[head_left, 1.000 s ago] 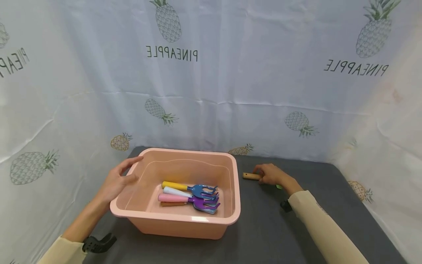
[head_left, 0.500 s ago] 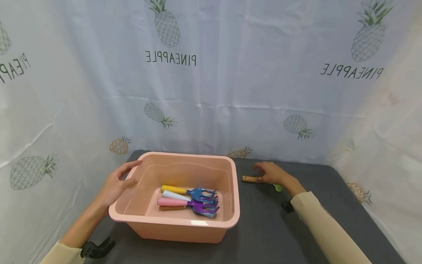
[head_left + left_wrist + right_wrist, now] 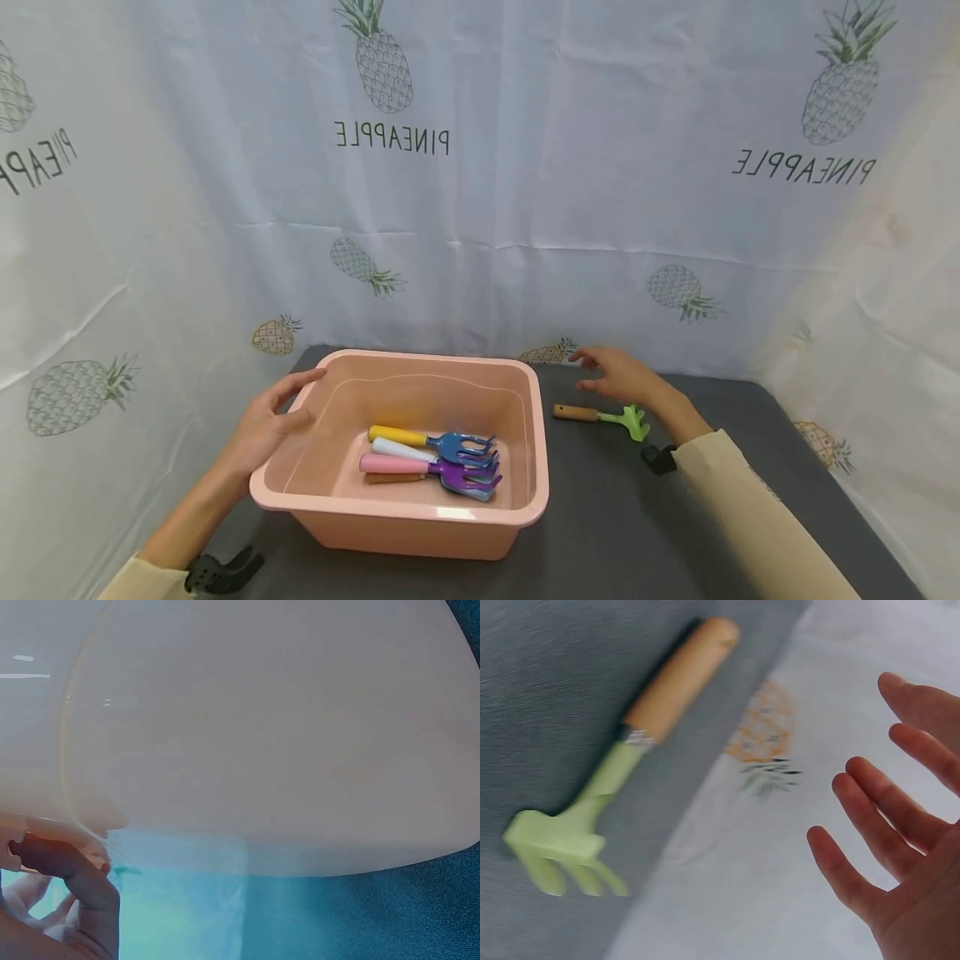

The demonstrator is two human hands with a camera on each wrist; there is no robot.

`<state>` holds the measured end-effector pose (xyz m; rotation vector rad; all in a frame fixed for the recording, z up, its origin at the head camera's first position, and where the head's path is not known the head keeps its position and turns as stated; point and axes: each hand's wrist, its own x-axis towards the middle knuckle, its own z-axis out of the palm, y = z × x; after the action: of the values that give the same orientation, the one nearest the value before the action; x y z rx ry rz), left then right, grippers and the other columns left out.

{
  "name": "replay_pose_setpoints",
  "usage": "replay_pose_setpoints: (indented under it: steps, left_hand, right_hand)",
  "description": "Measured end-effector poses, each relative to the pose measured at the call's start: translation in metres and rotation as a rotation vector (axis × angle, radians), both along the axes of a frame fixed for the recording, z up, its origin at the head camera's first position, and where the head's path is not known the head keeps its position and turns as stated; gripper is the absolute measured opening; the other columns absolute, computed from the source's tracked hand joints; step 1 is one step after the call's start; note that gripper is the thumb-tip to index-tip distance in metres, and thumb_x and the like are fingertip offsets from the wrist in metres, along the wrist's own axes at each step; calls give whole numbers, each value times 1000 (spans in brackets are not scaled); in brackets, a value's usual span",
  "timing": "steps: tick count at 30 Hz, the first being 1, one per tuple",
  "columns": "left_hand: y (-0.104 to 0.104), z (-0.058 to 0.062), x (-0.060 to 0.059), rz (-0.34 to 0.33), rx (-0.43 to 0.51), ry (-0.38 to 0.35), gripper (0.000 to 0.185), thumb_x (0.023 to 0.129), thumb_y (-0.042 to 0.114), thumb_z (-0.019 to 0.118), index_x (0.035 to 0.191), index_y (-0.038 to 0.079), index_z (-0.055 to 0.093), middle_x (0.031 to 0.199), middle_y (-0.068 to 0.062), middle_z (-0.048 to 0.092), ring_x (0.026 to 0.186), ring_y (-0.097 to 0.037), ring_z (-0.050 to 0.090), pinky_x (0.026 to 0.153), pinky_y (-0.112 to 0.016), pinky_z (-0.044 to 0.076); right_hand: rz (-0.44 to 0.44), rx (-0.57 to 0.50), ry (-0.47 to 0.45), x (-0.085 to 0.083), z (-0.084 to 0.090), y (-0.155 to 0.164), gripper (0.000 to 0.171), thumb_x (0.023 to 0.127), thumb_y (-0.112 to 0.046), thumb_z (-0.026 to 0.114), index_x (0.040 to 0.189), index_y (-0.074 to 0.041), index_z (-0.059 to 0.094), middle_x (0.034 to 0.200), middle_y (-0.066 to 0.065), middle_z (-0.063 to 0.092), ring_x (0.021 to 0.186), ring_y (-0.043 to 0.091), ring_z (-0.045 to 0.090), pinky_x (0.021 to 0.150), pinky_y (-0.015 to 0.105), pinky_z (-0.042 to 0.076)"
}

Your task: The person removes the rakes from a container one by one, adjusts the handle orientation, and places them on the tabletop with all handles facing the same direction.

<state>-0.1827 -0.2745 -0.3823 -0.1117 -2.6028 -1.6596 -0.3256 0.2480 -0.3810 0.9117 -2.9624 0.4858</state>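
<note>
Right hand [image 3: 622, 379]: raised over the far part of the dark table [image 3: 600, 525], fingers apart, clear gaps between them in the right wrist view; nothing held. Green hand rake [image 3: 591, 415] lies flat on the table, lower than this hand and on its near side, close by, not touching. Wooden handle [image 3: 574, 412] points leftward, out past the fingertips; green tines [image 3: 636, 423] sit to the right, below the heel of the hand and wrist.

Left hand [image 3: 258, 429]: clamped on the left rim of the pink tub [image 3: 405, 533], thumb on the inner side, forefinger reaching along the rim toward the far corner. Remaining fingers partly hidden by the tub wall in head view; left wrist view shows fingers bent at the edge.

Inside the tub, right of the left hand and well apart from it, a loose pile of tools: yellow-handled blue rake [image 3: 401, 436] farthest back, white handle [image 3: 401, 450] next, pink-handled purple rake [image 3: 397, 464] across the front, brown handle [image 3: 395, 478] partly under it. Handles toward the left hand, tines toward the right hand.

Beyond both hands: pale pineapple-print curtain [image 3: 540, 192].
</note>
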Motion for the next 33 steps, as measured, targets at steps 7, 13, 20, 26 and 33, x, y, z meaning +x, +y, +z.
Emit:
replay_pose_setpoints:
  steps: [7,13,20,26,33]
  left_hand:
    - [1,1,-2,11,-10,22,59,98,7,55,157,9,44,164,-19,37,147,-39,36,85,-10,47]
    - [0,2,-2,9,-7,29,58,99,8,55,157,9,43,163,-20,38,147,-40,36,85,-9,47]
    - [-1,1,-2,9,-16,28,59,99,8,55,157,8,43,164,-20,37,147,-40,36,85,-9,46]
    - [0,0,-2,19,-17,15,60,99,8,55,157,9,42,164,-20,36,147,-41,36,85,-9,47]
    - [1,-1,-3,15,-22,15,61,99,8,55,158,10,42,164,-20,36,147,-40,36,84,-10,47]
  right_hand:
    - [61,-46,135,12,40,-18,44,94,-23,76,135,-10,64,128,12,67,115,32,65,95,53,54]
    - [112,-45,192,30,74,-48,44,93,-23,76,134,-14,65,122,8,67,113,28,66,93,50,56]
    - [190,11,172,44,107,-93,44,94,-27,75,135,-17,65,127,4,68,115,23,66,95,46,57]
    - [291,70,124,49,120,-134,41,96,-29,72,136,-21,65,126,0,69,112,17,67,94,40,57]
    - [417,96,57,52,124,-174,37,98,-26,70,134,-19,64,116,-1,71,105,17,69,92,34,56]
